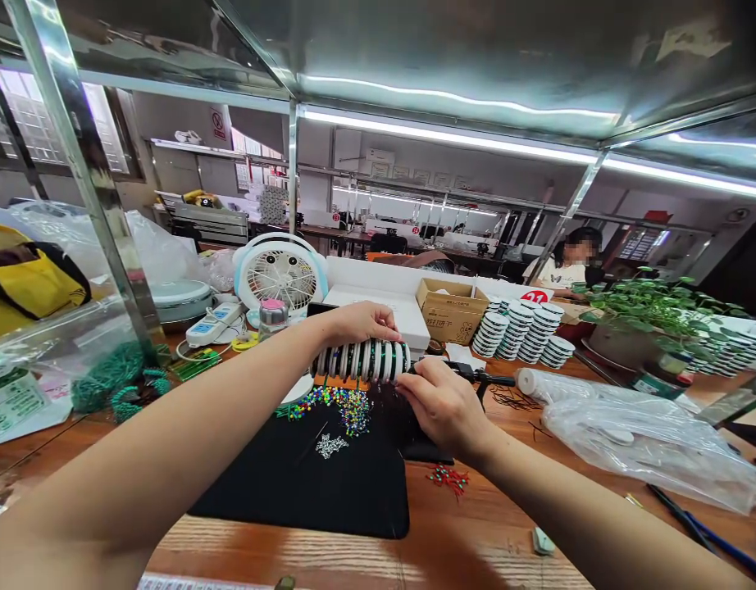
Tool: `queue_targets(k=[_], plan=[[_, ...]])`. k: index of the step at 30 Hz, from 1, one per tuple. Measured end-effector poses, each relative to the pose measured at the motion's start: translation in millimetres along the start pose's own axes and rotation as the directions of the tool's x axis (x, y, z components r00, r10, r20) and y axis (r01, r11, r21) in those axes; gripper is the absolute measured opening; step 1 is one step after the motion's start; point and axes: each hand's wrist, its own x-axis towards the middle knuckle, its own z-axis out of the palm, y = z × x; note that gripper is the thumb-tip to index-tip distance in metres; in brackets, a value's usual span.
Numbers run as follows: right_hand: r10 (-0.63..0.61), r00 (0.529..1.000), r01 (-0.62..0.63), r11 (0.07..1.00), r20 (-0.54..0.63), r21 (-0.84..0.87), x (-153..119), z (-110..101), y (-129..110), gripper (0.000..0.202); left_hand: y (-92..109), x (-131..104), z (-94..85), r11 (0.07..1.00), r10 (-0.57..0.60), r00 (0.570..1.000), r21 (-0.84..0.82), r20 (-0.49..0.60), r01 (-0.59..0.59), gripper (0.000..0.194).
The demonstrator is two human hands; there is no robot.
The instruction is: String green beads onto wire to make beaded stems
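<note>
A row of white-rimmed spools (361, 360) wound with dark green and black sits side by side on a dark rod (498, 379), above a black mat (304, 483). My left hand (361, 323) reaches over the row from the left, its fingers curled down on the top rims near the right end. At the right end, my right hand (447, 403) is closed, thumb and fingertips pinched beside the lower rim of the last spool; whatever is between them is too small to make out. Colourful beads (347, 401) and a small pile of silvery pieces (332, 445) lie on the mat below.
Red pieces (450, 479) lie right of the mat. Behind stand a fan (280, 274), a cardboard box (452, 311) and stacked white spools (529, 328). Plastic wrap (648, 434) and a potted plant (654, 311) occupy the right. A person (568, 262) sits beyond. Metal posts (101, 180) frame the bench.
</note>
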Motion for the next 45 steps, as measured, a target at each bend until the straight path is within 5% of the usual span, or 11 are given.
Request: queue_targets(k=[16, 19, 22, 33, 45], plan=[[-0.318, 0.943, 0.330, 0.933, 0.098, -0.146, 26.6, -6.3, 17.5, 0.022, -10.8, 14.9, -12.1, 0.976, -0.219, 0.973, 0.013, 0.070, 0.218, 0.036], [-0.304, 0.952, 0.303, 0.953, -0.035, -0.024, 34.5, -15.4, 8.7, 0.021, -10.0, 14.5, -12.0, 0.977, -0.215, 0.975, 0.029, 0.053, 0.214, 0.034], [-0.156, 0.984, 0.160, 0.986, -0.083, 0.055, 41.6, -22.5, 3.0, 0.018, -9.0, 13.9, -11.5, 0.974, -0.224, 0.973, 0.024, 0.051, 0.223, 0.032], [-0.134, 0.961, 0.192, 0.954, 0.242, -0.231, 38.4, -15.0, -7.8, 0.015, -12.5, 16.1, -13.1, 0.975, -0.224, 0.973, 0.021, 0.057, 0.223, 0.037], [-0.322, 0.904, 0.405, 0.858, 0.282, -0.315, 48.0, -9.1, -0.9, 0.011, -13.9, 14.7, -14.9, 0.975, -0.190, 0.981, 0.119, 0.023, 0.186, 0.027]])
